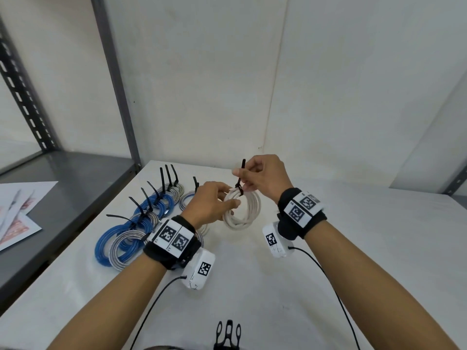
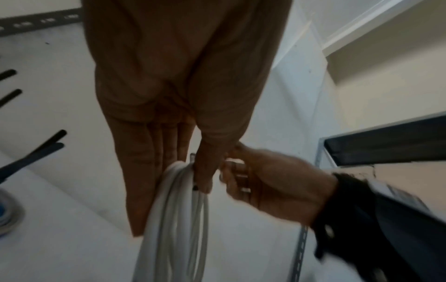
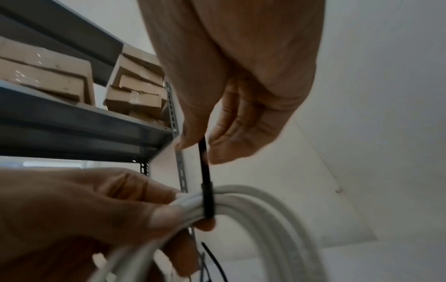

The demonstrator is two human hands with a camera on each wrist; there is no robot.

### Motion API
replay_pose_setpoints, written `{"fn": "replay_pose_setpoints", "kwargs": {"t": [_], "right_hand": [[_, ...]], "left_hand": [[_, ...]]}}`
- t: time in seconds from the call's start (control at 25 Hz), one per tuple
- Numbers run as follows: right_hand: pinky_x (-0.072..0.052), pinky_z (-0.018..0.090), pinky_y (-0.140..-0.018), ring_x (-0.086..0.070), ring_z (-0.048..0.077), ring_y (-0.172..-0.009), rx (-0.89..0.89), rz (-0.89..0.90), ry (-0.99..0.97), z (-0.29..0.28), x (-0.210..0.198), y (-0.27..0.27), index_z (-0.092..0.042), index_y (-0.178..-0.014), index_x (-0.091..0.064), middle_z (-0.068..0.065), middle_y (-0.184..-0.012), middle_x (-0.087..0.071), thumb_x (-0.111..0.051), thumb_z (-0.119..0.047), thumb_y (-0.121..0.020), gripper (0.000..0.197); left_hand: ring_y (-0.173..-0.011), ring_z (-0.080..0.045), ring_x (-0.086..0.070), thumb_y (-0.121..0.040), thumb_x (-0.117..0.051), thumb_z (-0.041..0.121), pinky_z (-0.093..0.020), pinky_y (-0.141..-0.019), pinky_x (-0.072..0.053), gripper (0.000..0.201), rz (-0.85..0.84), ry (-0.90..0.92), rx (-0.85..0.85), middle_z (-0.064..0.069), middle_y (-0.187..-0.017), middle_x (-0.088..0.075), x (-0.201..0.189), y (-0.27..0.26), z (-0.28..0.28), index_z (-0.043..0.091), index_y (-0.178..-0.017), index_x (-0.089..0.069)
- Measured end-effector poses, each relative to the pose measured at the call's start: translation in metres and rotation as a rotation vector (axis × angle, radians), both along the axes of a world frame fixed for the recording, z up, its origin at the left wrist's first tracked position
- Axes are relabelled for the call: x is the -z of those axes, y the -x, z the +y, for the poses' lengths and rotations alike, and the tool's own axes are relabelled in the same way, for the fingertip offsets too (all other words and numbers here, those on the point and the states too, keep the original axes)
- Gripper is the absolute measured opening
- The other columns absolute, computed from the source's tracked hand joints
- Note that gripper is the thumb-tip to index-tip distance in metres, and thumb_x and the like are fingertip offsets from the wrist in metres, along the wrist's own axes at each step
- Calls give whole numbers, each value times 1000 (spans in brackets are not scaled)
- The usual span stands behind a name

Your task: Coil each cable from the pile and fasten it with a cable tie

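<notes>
Above the white table [image 1: 328,248], both hands work on a white cable [image 1: 246,210] that is already wound into a ring and held just clear of the surface, standing roughly on edge with its open face toward the person. The left hand [image 1: 211,202] pinches the top of the ring, thumb on the near side and fingers behind, keeping the turns bunched together. A black cable tie [image 3: 207,198] is looped round that bunch, and the right hand [image 1: 262,176] pinches its free tail between thumb and forefinger; the tail's long axis runs nearly straight up from the ring, tip pointing away from the table. To the left lie finished coils [image 1: 141,223], blue and grey, each with a tie tail sticking up. No loose pile shows in any view, so this looks like one of the last cables; what seems left is cinching the tie snug and setting the ring beside the others.
</notes>
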State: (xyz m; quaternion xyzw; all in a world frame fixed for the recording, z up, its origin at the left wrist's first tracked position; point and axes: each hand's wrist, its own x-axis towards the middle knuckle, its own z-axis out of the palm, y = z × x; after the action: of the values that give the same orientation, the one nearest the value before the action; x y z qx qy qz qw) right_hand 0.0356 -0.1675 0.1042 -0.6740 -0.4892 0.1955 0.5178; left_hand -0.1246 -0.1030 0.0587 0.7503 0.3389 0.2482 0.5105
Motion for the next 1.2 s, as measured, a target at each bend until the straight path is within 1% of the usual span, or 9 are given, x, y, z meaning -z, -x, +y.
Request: {"fn": "replay_pose_setpoints", "kwargs": {"t": [0.08,0.2,0.36,0.44,0.56,0.72,0.88,1.04,1.2], "right_hand": [[-60,31,-71,-70,15,-77,18,-156,187,1,21,-14,-12,-100,-69,1,-87,-72,-88,-45,-73,47],[-62,41,-81,-69,22,-82,-201,65,499,0,58,-27,-4,-117,-65,9,-94,-69,-74,-27,-91,36],[-64,40,-76,-70,24,-61,-120,204,501,2,87,-28,0,-99,-65,16,-74,-70,-73,-7,-91,13],[-64,41,-76,-73,31,-66,-103,240,515,6,93,-25,-2,-92,-64,19,-73,-72,-79,-4,-85,17],[-63,37,-76,-76,33,-72,-100,170,545,9,100,-22,-5,-86,-63,18,-72,-74,-84,-6,-80,22],[-62,31,-78,-75,26,-66,-92,73,563,9,108,-18,-10,-79,-62,17,-74,-75,-87,-16,-78,26],[-63,38,-79,-75,29,-74,-76,17,585,11,109,-17,-10,-79,-64,17,-79,-76,-81,-29,-86,26],[-63,40,-80,-77,26,-80,-43,-157,615,4,101,-22,-12,-84,-67,13,-87,-78,-72,-40,-91,30],[-63,41,-80,-76,24,-83,-2,-221,614,-22,78,-34,-17,-85,-67,13,-92,-77,-73,-43,-90,26]], "left_hand": [[-80,-24,-76,-91,-76,15,-38,-69,-64,25,69,77,52,-12,-91,-78,1,4,15,1,-110,-68],[-86,-26,-74,-97,-68,19,-39,-77,-63,22,207,186,142,-14,-100,-78,2,7,37,-1,-105,-69],[-79,-25,-73,-93,-74,25,-29,-66,-60,23,559,-81,80,-12,-101,-74,6,-12,51,4,-102,-71],[-90,-29,-74,-90,-78,17,-33,-77,-60,27,681,-235,51,-14,-112,-73,9,-19,54,3,-112,-72],[-100,-33,-72,-87,-74,3,-38,-89,-59,23,774,-313,45,-16,-112,-75,19,-24,63,5,-110,-77],[-102,-30,-71,-88,-68,5,-38,-90,-59,21,808,-353,49,-12,-110,-75,29,-25,67,9,-105,-78],[-103,-32,-69,-88,-73,27,-40,-91,-57,25,817,-459,2,-12,-111,-73,28,-31,62,10,-107,-73],[-107,-33,-66,-93,-68,34,-40,-89,-55,27,795,-596,-48,-11,-115,-69,17,-40,49,12,-109,-71],[-105,-28,-66,-94,-66,40,-35,-88,-52,24,664,-628,70,-5,-111,-72,-1,-50,28,20,-104,-73]]}}
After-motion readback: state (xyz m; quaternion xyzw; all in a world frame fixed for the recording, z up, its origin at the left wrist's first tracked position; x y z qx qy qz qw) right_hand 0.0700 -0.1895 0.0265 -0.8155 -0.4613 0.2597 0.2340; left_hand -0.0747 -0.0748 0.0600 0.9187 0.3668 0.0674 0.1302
